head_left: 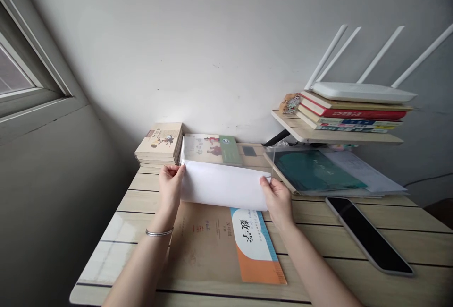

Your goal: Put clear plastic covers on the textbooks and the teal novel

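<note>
Head view: the left hand (171, 182) and right hand (278, 198) each pinch a side edge of a white paper sheet (222, 186), fingers closed on it. It hangs over the far edge of a brown textbook with an orange-and-blue band (212, 250), flat on the pale wooden surface (138, 198). The sheet seems not yet laid down.

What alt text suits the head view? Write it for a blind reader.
The left hand and right hand hold a white sheet by its ends over a textbook on a wooden desk; a phone lies at right.
</note>
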Tool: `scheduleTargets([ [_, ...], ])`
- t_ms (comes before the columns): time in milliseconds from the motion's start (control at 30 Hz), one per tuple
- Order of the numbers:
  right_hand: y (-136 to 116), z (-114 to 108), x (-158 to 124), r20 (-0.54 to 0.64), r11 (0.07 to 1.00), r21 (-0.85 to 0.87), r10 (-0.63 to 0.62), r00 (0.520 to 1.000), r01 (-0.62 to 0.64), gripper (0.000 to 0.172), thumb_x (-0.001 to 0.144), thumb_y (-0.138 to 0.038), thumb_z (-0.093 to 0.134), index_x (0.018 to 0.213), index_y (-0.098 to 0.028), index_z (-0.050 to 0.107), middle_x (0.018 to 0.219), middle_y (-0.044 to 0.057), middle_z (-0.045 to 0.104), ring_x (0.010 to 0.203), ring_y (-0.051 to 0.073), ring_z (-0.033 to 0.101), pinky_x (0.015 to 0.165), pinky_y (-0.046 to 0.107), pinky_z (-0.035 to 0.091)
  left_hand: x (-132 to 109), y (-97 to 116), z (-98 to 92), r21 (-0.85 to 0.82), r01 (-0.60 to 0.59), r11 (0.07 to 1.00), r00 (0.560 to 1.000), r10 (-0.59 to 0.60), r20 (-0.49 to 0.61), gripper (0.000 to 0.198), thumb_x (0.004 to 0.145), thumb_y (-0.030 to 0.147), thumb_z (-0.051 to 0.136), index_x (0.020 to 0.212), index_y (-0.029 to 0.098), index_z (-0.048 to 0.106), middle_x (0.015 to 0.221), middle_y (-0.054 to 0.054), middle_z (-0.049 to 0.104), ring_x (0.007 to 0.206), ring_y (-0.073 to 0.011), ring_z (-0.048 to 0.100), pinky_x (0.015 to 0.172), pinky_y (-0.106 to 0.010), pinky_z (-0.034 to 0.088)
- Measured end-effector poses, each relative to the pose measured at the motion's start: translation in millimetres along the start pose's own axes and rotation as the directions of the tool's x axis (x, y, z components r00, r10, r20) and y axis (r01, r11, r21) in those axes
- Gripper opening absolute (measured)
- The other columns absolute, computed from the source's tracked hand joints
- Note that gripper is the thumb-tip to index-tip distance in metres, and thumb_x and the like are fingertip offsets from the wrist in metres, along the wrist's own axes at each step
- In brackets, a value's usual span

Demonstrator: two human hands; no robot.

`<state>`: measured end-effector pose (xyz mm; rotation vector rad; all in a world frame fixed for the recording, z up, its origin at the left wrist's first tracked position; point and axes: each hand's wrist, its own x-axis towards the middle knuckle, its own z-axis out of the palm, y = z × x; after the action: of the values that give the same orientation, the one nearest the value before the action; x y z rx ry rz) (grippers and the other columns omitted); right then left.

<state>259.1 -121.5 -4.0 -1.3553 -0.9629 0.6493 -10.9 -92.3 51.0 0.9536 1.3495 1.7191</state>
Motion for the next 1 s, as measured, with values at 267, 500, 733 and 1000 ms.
scheduleTargets([
  [267,7.0,1.7,2.0,-0.043,0.996,-0.085,-0.045,0.998,0.041,0.044,0.075,-0.061,0.057,0.069,-0.017,0.055,0.055,-0.003,0.049,0.053,0.012,0.040,0.048,0.023,0.032,-1.7,0.1,1.5,0.042,-0.084,0.996,0.996,0.082,0.031,0.032,0.070,0.036,0.065,0.093,0.016,0.055,0.066,0.002,0.056,0.062,-0.0121,0.052,0.059,-0.023,0.040],
  [500,0.8,9.3,0.5,-0.068,0.999,0.003,-0.041,0.997,0.041,0.043,0.073,-0.059,0.061,0.066,-0.018,0.053,0.057,-0.004,0.046,0.055,0.011,0.038,0.049,0.022,0.031,-2.4,11.2,-5.5,0.130,0.044,0.991,0.967,-0.075,0.244,0.040,0.063,0.050,0.071,0.079,0.014,0.064,0.070,-0.002,0.062,0.061,-0.0127,0.052,0.054,-0.022,0.037],
  [733,-4.4,6.3,3.1,-0.003,1.000,-0.007,-0.007,1.000,0.007,0.045,0.071,-0.062,0.060,0.066,-0.018,0.053,0.058,-0.004,0.046,0.055,0.011,0.038,0.050,0.023,0.031,4.6,-0.6,-3.4,0.232,0.123,0.965,0.962,-0.173,0.210,0.043,0.055,0.051,0.074,0.071,0.012,0.064,0.058,0.000,0.057,0.050,-0.0098,0.045,0.047,-0.021,0.031],
  [1000,-10.8,9.7,11.7,-0.045,0.992,-0.084,-0.103,0.994,0.099,0.049,0.075,-0.064,0.053,0.056,-0.020,0.043,0.051,-0.005,0.035,0.052,0.010,0.031,0.047,0.024,0.026,7.5,-5.9,-3.1,0.242,0.102,0.965,0.968,-0.153,0.200,0.043,0.056,0.052,0.072,0.069,0.013,0.063,0.057,0.000,0.058,0.049,-0.0097,0.045,0.046,-0.021,0.033],
])
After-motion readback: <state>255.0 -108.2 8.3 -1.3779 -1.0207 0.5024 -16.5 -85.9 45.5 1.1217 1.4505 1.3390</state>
